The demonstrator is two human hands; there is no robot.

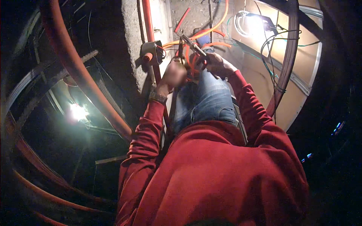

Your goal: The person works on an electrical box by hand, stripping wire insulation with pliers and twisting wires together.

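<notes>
I look down past my red sweater and blue jeans. My left hand (174, 74), with a watch on the wrist, is closed around a bundle of orange wires (189, 60) next to a grey junction box (151, 52) on a rough concrete wall. My right hand (217, 64) grips pliers (192, 45) with dark handles, whose jaws point up and left at the orange wires. The wires run from the box area up and to the right.
A thick orange conduit (75, 67) curves down the left side; a thinner red pipe (149, 22) runs up the wall. A bright lamp (77, 112) glows lower left. Another light (252, 24) and loose dark cables (273, 64) hang at the right by a tan panel.
</notes>
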